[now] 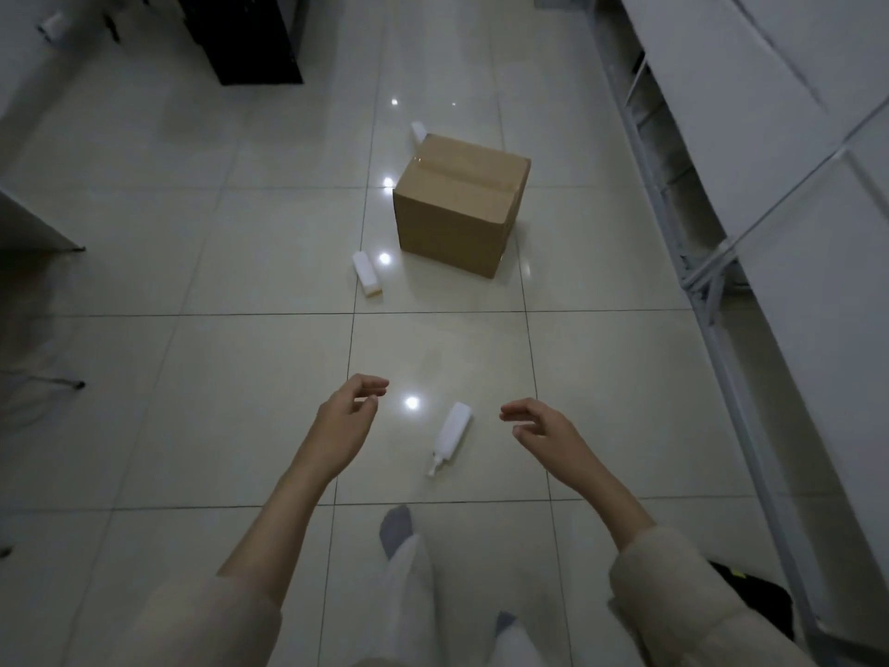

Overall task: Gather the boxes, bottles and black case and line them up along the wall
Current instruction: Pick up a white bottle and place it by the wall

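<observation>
tiled floor (240, 402), dim light. left hand (349, 416) and right hand (539, 428) both raised above the floor, fingers loosely curled, holding nothing. white bottle (451, 435) lies on its side on the tile between the two hands, nozzle toward the person, touched by neither. cardboard box (459, 202) stands closed farther ahead, well apart from the hands. small white box (366, 273) lies just beside its near left corner; another white item (418, 131) peeks from behind the box, kind unclear. black case (755, 599) at lower right, beside the white shelving (769, 137).
</observation>
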A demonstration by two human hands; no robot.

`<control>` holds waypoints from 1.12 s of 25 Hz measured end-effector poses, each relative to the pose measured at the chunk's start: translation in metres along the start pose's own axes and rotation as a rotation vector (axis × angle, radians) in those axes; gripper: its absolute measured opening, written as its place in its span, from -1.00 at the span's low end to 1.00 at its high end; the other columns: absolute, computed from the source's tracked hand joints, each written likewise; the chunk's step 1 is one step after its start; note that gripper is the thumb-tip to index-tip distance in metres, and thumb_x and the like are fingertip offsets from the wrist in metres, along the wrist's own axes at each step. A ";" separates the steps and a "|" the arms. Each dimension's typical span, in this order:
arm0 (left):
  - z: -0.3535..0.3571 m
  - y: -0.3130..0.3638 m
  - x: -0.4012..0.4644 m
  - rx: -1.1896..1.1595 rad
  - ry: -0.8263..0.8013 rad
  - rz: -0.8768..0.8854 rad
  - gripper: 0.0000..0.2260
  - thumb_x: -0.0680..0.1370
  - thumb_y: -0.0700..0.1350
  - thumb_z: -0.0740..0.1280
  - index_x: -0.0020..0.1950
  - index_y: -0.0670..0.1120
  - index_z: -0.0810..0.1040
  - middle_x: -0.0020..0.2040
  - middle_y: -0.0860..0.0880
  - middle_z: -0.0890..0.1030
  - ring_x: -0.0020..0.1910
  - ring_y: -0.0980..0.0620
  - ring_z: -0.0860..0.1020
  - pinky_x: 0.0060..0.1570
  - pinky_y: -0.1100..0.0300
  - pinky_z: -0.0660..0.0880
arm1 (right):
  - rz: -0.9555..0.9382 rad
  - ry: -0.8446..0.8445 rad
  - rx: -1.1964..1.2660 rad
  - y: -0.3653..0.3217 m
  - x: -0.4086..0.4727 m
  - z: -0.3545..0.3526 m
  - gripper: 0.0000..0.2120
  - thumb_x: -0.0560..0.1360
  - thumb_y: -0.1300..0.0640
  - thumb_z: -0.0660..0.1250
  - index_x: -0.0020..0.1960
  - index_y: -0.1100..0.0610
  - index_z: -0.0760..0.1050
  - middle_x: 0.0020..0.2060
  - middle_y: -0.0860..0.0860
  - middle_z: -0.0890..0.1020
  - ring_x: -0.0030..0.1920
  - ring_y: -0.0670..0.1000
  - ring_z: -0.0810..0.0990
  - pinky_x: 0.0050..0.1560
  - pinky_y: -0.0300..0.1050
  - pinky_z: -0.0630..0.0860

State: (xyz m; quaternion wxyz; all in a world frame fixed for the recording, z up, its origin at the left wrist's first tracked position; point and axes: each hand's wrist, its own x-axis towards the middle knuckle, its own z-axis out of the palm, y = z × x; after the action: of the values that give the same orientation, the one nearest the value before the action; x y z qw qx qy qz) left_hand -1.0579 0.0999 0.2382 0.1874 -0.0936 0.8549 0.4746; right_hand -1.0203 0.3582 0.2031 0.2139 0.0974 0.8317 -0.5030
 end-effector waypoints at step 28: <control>0.263 -0.361 0.354 0.129 -0.265 -0.207 -0.72 0.56 -0.27 0.12 0.17 -0.01 0.48 0.20 0.02 0.53 0.12 0.08 0.46 0.08 0.21 0.33 | -0.167 -0.039 -1.098 0.403 0.375 0.258 -0.44 0.37 -0.04 0.38 0.34 -0.15 0.30 0.41 0.00 0.36 0.46 0.22 0.22 0.23 0.15 0.40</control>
State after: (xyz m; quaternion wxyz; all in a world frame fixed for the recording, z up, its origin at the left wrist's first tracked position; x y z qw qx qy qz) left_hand -1.1977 0.1372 -0.3126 0.3519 -0.1055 0.8373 0.4050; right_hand -1.1354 0.3025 -0.3912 0.2079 -0.1041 0.9725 -0.0127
